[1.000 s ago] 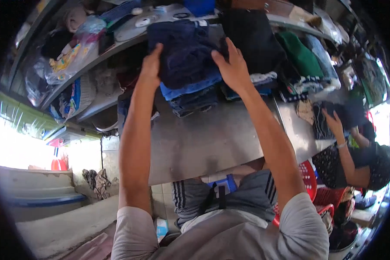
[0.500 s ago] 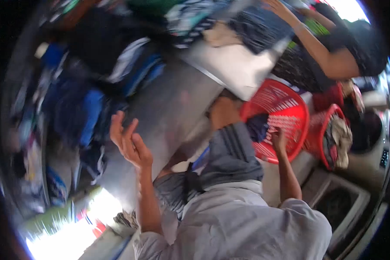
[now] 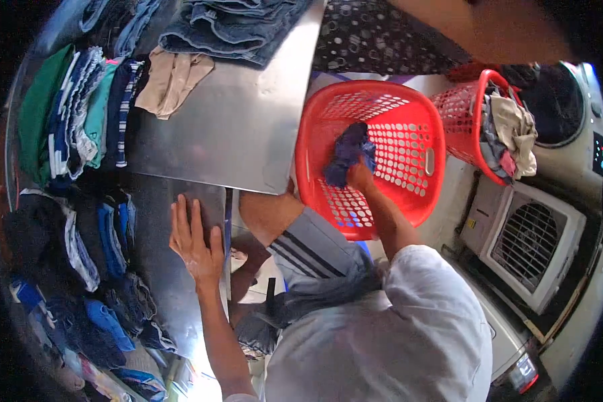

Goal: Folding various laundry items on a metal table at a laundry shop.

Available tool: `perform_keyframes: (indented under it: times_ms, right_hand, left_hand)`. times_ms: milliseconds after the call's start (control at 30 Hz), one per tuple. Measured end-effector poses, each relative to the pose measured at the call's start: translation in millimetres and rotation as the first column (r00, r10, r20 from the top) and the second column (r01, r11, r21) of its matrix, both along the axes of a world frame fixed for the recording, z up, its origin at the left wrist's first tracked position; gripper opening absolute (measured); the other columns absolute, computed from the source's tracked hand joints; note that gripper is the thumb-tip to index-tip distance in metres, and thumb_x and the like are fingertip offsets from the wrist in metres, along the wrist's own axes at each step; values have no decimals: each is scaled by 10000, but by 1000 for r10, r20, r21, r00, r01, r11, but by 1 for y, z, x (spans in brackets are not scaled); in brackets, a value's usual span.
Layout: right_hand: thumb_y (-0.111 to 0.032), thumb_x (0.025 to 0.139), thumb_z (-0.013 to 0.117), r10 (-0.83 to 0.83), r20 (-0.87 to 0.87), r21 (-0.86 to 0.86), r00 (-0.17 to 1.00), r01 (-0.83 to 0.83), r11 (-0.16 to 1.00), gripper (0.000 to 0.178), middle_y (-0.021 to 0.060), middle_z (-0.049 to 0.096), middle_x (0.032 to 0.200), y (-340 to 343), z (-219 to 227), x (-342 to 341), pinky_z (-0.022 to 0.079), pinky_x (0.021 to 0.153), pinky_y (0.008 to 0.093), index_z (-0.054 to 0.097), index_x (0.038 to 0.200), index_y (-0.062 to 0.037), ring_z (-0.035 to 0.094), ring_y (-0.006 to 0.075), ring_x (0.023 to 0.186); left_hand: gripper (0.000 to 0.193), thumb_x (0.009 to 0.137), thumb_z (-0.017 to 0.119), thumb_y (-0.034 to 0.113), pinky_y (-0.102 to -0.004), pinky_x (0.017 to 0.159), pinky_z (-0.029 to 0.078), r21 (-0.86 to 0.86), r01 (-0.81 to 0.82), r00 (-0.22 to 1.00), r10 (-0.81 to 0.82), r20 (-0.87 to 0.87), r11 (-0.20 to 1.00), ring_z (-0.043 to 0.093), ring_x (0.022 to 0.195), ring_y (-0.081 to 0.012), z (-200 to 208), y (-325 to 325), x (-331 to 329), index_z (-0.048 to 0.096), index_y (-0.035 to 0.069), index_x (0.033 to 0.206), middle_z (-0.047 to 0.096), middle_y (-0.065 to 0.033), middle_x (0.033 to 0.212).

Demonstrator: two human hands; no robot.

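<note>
My left hand (image 3: 198,251) rests on the grey metal table (image 3: 164,214) near its edge, fingers spread and holding nothing. To my right stands a red plastic laundry basket (image 3: 427,194) with perforated sides, and my right hand (image 3: 362,175) reaches down into it. Its fingers are closed on a crumpled dark blue garment (image 3: 347,151), the only piece of clothing visible in there. The cloth partly hides the fingertips.
Folded jeans (image 3: 228,33) and a beige garment (image 3: 173,80) lie on the table. Piles of folded clothes (image 3: 90,110) line the left. A second red basket (image 3: 457,117) holds clothes by a washing machine (image 3: 556,110). Another person's arm (image 3: 489,30) crosses the upper right.
My left hand has come down from the air onto the table. My right hand has moved onto the dark blue garment inside the basket. The view has turned.
</note>
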State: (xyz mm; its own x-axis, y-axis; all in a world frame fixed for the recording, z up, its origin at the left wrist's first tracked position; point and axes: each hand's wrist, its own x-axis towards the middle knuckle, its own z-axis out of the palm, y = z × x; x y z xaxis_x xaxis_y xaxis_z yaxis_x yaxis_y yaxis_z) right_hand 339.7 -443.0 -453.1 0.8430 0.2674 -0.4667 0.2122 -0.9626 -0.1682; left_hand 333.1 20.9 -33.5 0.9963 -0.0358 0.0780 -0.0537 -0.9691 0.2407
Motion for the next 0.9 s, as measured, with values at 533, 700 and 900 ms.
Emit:
perform_keyframes:
  times_ms: [533,700,900]
  right_hand:
    - [-413,973,653,-669,-444,508,596,782,360,447,27,673,723,36,147,43,529,683,362,757,898,15,645,162,722]
    - [-282,994,689,-482,-584,796,652,576,-185,309,-44,588,722,47,394,66,432,610,284,610,743,-122,550,76,667]
    - [-289,906,806,686,125,685,717,438,-582,458,21,447,617,154,581,2,284,529,384,465,673,-91,419,233,533]
  left_hand:
    - [612,973,665,314,-529,1178,265,-37,-91,996,90,-25,995,332,1565,-315,1,-2,-5,526,172,1552,378,-73,1692]
    - [592,1011,648,327,-512,1223,251,-74,-57,994,64,87,996,309,1575,-288,-7,0,-12,506,163,1562,350,-76,1704]
    - [622,989,664,308,-579,1245,209,-140,-78,990,61,-125,987,266,1572,-393,-3,-16,-37,488,164,1568,346,-167,1674]
